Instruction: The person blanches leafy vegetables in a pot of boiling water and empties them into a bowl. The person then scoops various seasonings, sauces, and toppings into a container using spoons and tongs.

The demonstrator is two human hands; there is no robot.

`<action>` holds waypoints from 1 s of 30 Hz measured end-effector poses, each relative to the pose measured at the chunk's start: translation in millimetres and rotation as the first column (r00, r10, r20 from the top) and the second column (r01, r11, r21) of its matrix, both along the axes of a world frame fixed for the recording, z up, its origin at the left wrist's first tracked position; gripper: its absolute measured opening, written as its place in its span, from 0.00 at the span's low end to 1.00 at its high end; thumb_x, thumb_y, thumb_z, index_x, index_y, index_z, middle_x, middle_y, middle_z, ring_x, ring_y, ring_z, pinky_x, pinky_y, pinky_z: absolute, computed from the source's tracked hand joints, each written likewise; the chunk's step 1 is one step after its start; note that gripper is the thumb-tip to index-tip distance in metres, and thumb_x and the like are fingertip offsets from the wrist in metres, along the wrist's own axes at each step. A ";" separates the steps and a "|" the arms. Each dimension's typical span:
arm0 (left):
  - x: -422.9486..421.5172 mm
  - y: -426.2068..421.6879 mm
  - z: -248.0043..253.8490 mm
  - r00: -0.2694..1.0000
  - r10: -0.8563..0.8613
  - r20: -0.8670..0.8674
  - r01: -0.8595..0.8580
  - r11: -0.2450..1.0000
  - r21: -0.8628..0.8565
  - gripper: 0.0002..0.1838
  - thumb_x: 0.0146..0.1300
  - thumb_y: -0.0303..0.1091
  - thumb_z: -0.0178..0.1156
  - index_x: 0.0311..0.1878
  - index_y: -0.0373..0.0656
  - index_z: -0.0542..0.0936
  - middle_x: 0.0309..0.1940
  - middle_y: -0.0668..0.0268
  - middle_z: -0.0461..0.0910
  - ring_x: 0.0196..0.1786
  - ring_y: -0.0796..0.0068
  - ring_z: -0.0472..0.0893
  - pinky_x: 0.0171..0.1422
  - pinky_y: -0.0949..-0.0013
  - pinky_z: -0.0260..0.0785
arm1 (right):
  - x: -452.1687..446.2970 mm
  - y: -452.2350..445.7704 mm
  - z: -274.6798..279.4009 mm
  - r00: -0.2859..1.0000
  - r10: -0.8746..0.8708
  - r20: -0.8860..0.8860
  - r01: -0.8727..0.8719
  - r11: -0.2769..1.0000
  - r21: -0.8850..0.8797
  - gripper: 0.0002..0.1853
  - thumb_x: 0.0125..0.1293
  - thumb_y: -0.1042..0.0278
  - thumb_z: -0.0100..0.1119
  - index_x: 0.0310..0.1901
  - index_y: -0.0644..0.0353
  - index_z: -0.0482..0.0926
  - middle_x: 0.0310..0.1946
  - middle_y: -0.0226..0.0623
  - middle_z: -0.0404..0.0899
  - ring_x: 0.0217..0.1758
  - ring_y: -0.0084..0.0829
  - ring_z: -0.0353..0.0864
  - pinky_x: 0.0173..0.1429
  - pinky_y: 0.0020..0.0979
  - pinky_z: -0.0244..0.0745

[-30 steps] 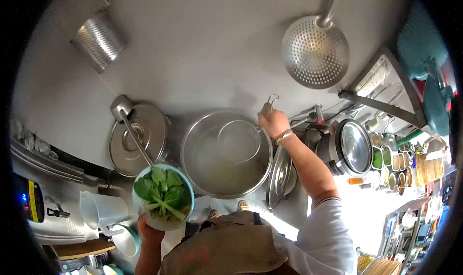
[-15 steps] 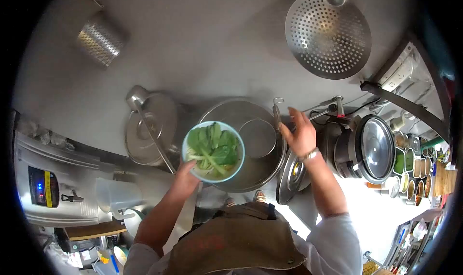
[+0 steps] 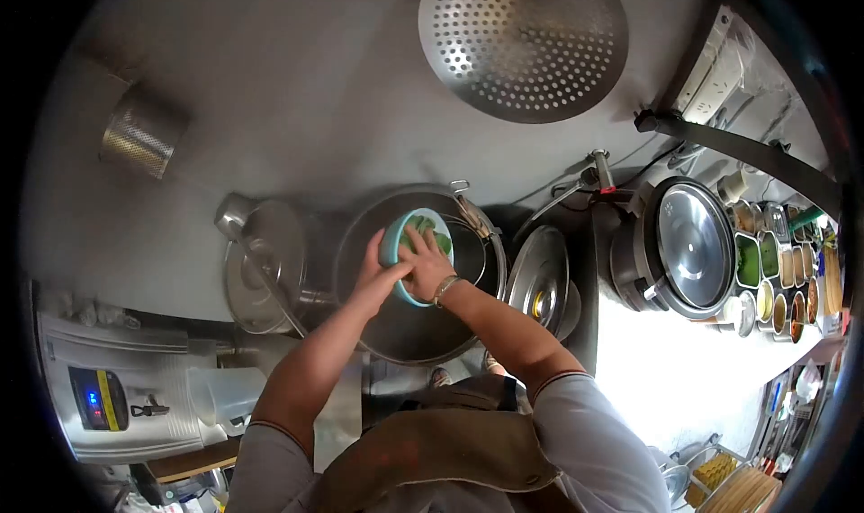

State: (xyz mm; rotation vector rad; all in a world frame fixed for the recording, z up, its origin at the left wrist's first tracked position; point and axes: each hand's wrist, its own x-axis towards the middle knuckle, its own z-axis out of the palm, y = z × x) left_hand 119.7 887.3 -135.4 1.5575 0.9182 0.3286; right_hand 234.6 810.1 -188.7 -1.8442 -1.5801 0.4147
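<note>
**Tilted bowl (image 3: 393, 241) of greens (image 3: 442, 241) held over a big pot (image 3: 405, 355)**

The pale blue bowl was above the pot's mouth, tipped so that its opening faced to the right. The left hand (image 3: 375, 272) gripped it from the outside, its fingers wrapped along the left wall and its thumb reaching across toward the other hand. The right hand (image 3: 425, 272) lay over the opening with its fingers spread on the green leaves, some of which showed past the fingertips; whether any leaf was pinched between them could not be told. The two hands met or overlapped near the thumbs. A band (image 3: 445, 289) circled the right wrist.

Inside the pot, partly hidden by the bowl, was the hoop of a strainer, and its handle (image 3: 471, 214) leaned over the far rim, ending in a hook.

To the left of the pot, a ladle (image 3: 233, 211) lay slanted across a round lid (image 3: 259, 288). To the right, another lid (image 3: 536, 277) stood tilted, and farther right was a dark cooker (image 3: 691, 245) with a shiny top. Food tubs (image 3: 749, 259) stood in rows beyond it. A large skimmer (image 3: 531, 47) full of holes showed against the grey wall (image 3: 315, 90), and a small metal basket (image 3: 144, 137) showed to the far left.
</note>
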 end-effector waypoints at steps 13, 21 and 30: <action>53.7 -33.4 18.9 0.868 0.067 -0.492 0.333 0.656 0.677 0.45 0.40 0.38 0.66 0.67 0.64 0.61 0.58 0.42 0.58 0.61 0.36 0.61 0.64 0.50 0.61 | 24.7 -1.1 -14.6 0.988 -0.152 0.016 0.135 0.825 -0.549 0.30 0.62 0.51 0.51 0.67 0.42 0.63 0.73 0.36 0.45 0.72 0.61 0.45 0.63 0.58 0.59; 32.6 -20.2 38.5 0.898 0.046 -0.437 0.311 0.635 0.707 0.47 0.42 0.37 0.69 0.69 0.61 0.59 0.57 0.47 0.59 0.61 0.43 0.63 0.64 0.51 0.60 | 46.8 -3.6 -17.1 0.998 -0.042 0.049 0.062 0.829 -0.555 0.15 0.63 0.67 0.51 0.52 0.55 0.74 0.59 0.46 0.65 0.58 0.56 0.71 0.54 0.45 0.73; -61.8 -10.3 79.3 0.962 0.197 0.188 -0.216 0.973 0.084 0.41 0.49 0.28 0.60 0.69 0.44 0.57 0.63 0.54 0.62 0.63 0.58 0.66 0.66 0.58 0.59 | 108.4 -84.8 94.4 0.946 -0.298 -0.129 0.268 0.941 -0.205 0.18 0.57 0.54 0.61 0.43 0.57 0.77 0.30 0.49 0.80 0.38 0.48 0.80 0.44 0.44 0.75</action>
